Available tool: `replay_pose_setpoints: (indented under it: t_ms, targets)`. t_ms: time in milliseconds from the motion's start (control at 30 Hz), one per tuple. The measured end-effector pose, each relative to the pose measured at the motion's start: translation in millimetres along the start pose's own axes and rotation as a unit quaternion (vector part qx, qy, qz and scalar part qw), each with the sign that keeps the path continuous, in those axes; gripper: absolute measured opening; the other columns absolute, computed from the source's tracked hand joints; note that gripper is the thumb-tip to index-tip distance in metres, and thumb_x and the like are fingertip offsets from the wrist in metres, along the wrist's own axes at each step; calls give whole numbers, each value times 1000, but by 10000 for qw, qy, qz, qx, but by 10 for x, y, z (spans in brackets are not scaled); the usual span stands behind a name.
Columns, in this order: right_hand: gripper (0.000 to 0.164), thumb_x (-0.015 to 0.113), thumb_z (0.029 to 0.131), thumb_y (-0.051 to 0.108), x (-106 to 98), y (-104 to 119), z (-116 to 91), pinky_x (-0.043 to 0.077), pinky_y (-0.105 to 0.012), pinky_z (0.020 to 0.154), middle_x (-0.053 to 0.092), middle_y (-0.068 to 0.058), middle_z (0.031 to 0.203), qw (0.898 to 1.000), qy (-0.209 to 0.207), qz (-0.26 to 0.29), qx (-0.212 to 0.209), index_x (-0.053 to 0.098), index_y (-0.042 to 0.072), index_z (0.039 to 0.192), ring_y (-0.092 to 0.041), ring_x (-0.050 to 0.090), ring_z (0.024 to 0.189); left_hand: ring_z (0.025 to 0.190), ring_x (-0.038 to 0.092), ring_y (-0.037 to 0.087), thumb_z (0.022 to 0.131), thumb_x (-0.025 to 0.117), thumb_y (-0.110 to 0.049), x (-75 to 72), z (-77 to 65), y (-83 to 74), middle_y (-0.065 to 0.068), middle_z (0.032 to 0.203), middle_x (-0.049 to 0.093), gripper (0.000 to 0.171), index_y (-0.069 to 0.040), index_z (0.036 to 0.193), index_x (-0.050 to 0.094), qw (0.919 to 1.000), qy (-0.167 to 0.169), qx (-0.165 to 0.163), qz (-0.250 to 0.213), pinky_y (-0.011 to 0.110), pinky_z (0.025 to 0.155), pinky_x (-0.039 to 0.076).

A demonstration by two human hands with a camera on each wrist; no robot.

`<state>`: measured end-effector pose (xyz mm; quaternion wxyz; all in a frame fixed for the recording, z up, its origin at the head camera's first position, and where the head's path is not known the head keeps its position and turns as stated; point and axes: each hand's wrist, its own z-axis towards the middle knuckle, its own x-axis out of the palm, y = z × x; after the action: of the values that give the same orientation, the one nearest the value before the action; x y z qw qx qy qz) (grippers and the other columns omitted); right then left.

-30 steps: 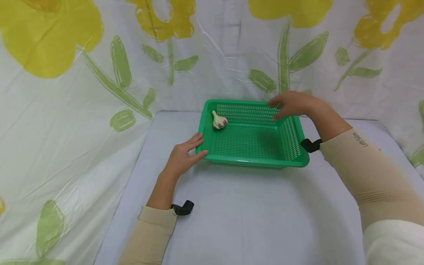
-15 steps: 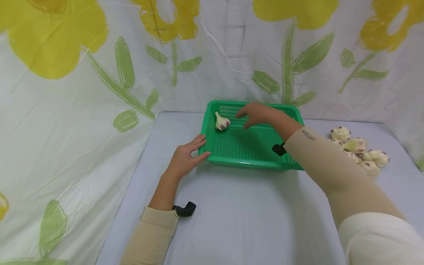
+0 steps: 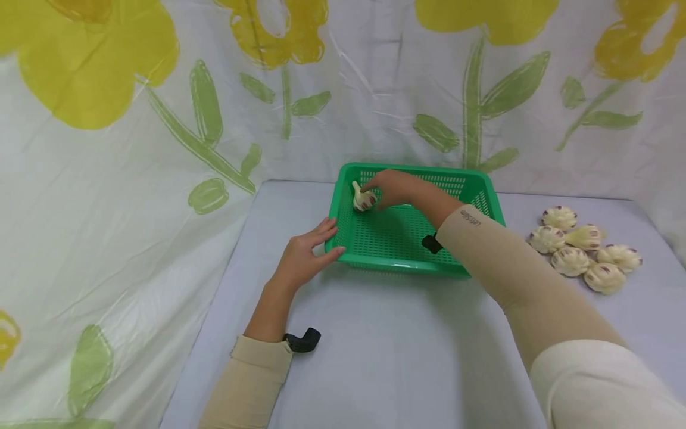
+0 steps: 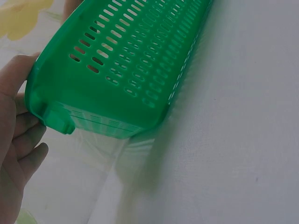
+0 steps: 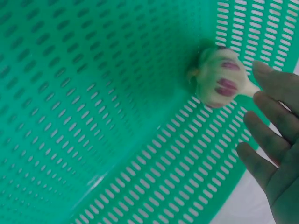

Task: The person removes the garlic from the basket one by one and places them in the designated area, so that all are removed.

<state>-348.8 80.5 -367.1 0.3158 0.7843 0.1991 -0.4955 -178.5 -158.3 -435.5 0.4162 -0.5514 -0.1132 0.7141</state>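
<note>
A garlic bulb (image 3: 364, 199) with purple patches stands in the back left corner of a green plastic basket (image 3: 407, 263), its stem pointing up. My right hand (image 3: 393, 187) reaches into the basket, its fingertips right at the bulb. From the right wrist, the fingers of that hand (image 5: 282, 121) appear spread and loosely extended beside the stem of the garlic bulb (image 5: 223, 79). At the basket's front left corner, my left hand (image 3: 298, 257) touches the rim with relaxed fingers and thumb. The left wrist view has this hand (image 4: 16, 112) against the basket's corner (image 4: 56, 116).
Several more garlic bulbs (image 3: 570, 262) lie grouped on the white table (image 3: 375, 357), right of the basket. Behind the table hangs a white sheet (image 3: 370, 107) with yellow flowers. A black wrist camera (image 3: 303, 340) sits on the left wrist.
My right hand has moved left from above the basket's back right corner to the garlic bulb inside. The left hand stays at the rim. The bulbs on the right have come into view.
</note>
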Motion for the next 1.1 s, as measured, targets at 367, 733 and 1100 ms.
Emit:
replay_pose_setpoints:
  t_ms: [367,733,1100]
  targets:
    - [60,76,87,16,133,27,166,50,-44,94,60,-12,135,9996,-133,111,211,54,14,143,-27,56,117,137,47,17,88,74,-34,26,-3,10,1,145,52,56,-4,134,60,10000,-12,58,26,41,106,46]
    - [71,81,82,10,236,58,375,41,-47,110,49,-13,146,9991,-103,-175,377,51,17,145,-31,47,133,137,47,16,88,76,-33,2,-9,0,1,144,53,56,-4,133,61,10000,-58,-8,-53,40,107,45]
    - [62,76,85,6,310,-1,405,40,-45,111,55,-11,142,9979,180,-600,140,54,11,142,-30,49,132,136,48,15,88,75,-33,-14,4,9,1,144,53,56,-5,133,61,10000,-29,-2,8,40,107,46]
